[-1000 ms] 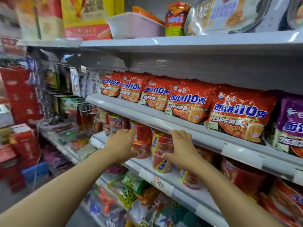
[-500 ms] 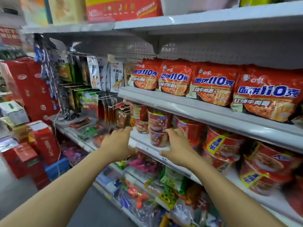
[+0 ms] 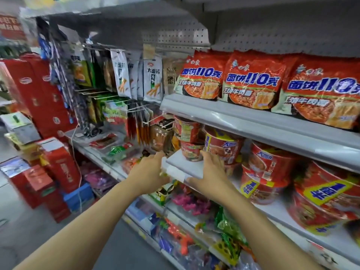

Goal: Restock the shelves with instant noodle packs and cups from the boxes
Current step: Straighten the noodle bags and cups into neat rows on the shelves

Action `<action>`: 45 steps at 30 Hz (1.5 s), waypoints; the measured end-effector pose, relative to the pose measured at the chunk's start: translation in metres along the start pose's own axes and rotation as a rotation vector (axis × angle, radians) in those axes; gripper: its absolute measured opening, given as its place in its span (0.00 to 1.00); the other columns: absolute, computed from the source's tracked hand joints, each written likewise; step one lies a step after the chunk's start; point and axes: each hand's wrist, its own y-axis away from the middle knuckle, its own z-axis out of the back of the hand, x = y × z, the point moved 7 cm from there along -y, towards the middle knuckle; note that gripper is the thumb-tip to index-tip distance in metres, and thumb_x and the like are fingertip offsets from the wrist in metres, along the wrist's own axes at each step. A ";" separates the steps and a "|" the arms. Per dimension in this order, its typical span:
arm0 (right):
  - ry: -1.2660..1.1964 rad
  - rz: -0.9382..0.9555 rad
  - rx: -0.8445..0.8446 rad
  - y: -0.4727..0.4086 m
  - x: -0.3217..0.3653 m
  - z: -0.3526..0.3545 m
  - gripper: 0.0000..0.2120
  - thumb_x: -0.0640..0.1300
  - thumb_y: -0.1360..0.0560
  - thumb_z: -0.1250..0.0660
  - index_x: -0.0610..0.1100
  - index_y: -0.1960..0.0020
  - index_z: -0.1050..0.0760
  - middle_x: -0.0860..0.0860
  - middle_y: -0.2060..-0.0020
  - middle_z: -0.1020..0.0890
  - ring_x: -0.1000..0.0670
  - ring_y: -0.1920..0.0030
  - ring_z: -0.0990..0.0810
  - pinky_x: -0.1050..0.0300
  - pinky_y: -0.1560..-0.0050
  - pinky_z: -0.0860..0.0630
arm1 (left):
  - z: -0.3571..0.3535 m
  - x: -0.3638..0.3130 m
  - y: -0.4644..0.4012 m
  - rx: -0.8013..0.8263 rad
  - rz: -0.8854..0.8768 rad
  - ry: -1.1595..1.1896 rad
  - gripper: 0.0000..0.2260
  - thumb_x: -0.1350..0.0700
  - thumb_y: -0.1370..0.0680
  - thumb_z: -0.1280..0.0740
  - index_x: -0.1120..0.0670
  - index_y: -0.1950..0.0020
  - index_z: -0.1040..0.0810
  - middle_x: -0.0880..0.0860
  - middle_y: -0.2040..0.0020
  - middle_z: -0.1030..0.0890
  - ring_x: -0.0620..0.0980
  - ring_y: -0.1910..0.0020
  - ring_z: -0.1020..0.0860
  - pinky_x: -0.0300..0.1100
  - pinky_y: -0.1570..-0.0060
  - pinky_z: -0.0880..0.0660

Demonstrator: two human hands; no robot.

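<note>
Red instant noodle packs stand in a row on the upper shelf. Below, noodle cups fill the middle shelf: two small red cups are stacked at its left end, lower cup under upper cup, with larger red cups to their right. My right hand lies on the shelf's front edge, its fingers touching the lower small cup's right side. My left hand is at the shelf's left corner, holding nothing that I can see.
Snack bags hang on hooks left of the shelves. Red boxes and a blue crate stand on the floor at the left. Lower shelves hold toys and snack bags.
The view has swung left along the shelf. Both hands slid left along the cup shelf to its left end, my right hand going from the larger cups to the small stacked pair.
</note>
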 end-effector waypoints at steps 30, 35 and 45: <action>-0.301 -0.694 -0.359 -0.177 -0.025 -0.109 0.33 0.34 0.21 0.41 0.43 0.23 0.55 0.46 0.25 0.40 0.45 0.28 0.38 0.66 0.40 0.39 | -0.075 0.080 -0.272 0.537 -0.353 0.602 0.39 0.57 0.23 0.32 0.56 0.22 0.55 0.49 0.28 0.35 0.47 0.34 0.32 0.38 0.40 0.32; -0.336 -0.753 -0.421 -0.181 -0.028 -0.112 0.36 0.33 0.22 0.40 0.44 0.23 0.56 0.46 0.26 0.37 0.44 0.29 0.36 0.66 0.41 0.40 | -0.091 0.066 -0.291 0.594 -0.368 0.735 0.41 0.60 0.27 0.27 0.53 0.23 0.50 0.53 0.26 0.37 0.52 0.29 0.36 0.43 0.35 0.35; -0.288 -0.707 -0.521 -0.191 -0.026 -0.121 0.43 0.27 0.28 0.41 0.49 0.23 0.59 0.47 0.24 0.46 0.43 0.27 0.39 0.59 0.37 0.35 | -0.106 0.058 -0.300 0.669 -0.455 0.759 0.45 0.66 0.29 0.28 0.49 0.23 0.55 0.49 0.24 0.41 0.49 0.26 0.40 0.47 0.30 0.39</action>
